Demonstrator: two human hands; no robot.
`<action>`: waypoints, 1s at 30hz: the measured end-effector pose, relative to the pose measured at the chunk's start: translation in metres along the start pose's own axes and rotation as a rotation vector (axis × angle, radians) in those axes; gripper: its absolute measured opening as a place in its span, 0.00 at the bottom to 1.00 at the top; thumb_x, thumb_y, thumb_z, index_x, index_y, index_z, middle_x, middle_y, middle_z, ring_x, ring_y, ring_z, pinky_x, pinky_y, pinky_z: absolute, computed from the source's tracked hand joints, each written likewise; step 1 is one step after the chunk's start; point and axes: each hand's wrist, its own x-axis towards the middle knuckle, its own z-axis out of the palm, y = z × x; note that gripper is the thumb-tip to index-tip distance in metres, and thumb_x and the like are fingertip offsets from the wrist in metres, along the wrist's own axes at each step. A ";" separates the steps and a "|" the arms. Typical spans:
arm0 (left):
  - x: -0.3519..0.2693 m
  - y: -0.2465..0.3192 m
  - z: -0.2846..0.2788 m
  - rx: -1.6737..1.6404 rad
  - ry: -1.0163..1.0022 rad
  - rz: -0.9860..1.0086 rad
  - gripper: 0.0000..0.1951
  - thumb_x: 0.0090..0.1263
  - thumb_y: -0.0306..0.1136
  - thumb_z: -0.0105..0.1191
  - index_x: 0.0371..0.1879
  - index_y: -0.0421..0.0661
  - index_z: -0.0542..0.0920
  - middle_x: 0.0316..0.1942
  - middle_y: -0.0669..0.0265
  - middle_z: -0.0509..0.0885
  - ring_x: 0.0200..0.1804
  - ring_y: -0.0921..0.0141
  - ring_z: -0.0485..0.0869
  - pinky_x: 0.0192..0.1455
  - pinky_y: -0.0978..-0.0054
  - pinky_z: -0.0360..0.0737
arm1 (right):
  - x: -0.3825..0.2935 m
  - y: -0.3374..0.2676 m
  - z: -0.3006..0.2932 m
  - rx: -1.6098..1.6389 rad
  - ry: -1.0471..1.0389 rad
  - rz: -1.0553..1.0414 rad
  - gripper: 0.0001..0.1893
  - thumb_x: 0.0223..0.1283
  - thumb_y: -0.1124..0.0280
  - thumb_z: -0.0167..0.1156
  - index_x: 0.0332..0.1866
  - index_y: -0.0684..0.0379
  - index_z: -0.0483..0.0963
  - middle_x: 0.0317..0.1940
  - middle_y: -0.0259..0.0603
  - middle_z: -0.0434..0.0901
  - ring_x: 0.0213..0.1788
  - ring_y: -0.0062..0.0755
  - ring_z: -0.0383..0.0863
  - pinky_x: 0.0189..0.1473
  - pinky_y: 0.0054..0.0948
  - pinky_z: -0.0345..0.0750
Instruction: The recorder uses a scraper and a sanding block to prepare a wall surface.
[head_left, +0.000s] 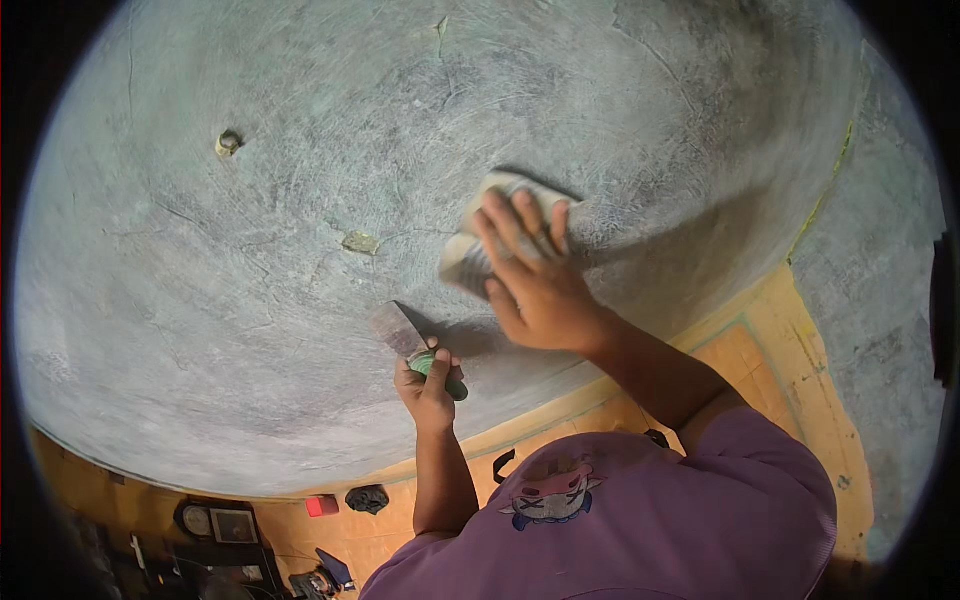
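My left hand (427, 382) grips a putty knife by its green and black handle (422, 364). The broad, stained blade (396, 328) points up and left, close to the grey plastered wall (300, 352); I cannot tell whether it touches. Higher up and to the right, my right hand (536, 281) lies flat with spread fingers on a folded, cream-backed sheet (491, 187), which looks like sandpaper. It presses the sheet against the wall, and both are slightly blurred. Scratches and fine cracks mark the plaster around them. A chipped, yellowish patch (361, 242) lies between the hands, toward the left.
A short pipe stub (227, 142) sticks out of the wall at upper left. An adjoining grey wall (862, 337) meets it at right. On the orange tiled floor (379, 529) are a red container (322, 506), a black bag (367, 499) and a framed picture (234, 526) beside a clock (196, 520).
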 end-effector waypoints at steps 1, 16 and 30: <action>0.000 0.000 0.000 0.009 -0.007 0.001 0.09 0.65 0.25 0.57 0.42 0.43 0.75 0.24 0.64 0.81 0.22 0.75 0.78 0.25 0.80 0.75 | -0.002 -0.005 0.004 -0.010 -0.051 -0.027 0.31 0.55 0.70 0.51 0.67 0.65 0.61 0.70 0.48 0.56 0.74 0.50 0.50 0.70 0.58 0.35; 0.001 0.004 -0.010 0.036 -0.020 0.007 0.10 0.65 0.25 0.58 0.43 0.43 0.74 0.25 0.64 0.81 0.22 0.75 0.78 0.26 0.80 0.75 | -0.006 -0.008 0.012 -0.024 -0.069 -0.013 0.32 0.57 0.69 0.50 0.68 0.67 0.57 0.71 0.54 0.52 0.75 0.58 0.44 0.70 0.59 0.30; 0.000 0.002 0.004 0.038 -0.020 -0.008 0.10 0.65 0.24 0.57 0.43 0.43 0.74 0.26 0.65 0.80 0.24 0.75 0.79 0.26 0.80 0.75 | -0.005 0.000 0.001 -0.004 -0.034 0.020 0.32 0.55 0.69 0.51 0.68 0.64 0.59 0.71 0.48 0.55 0.74 0.52 0.48 0.70 0.59 0.34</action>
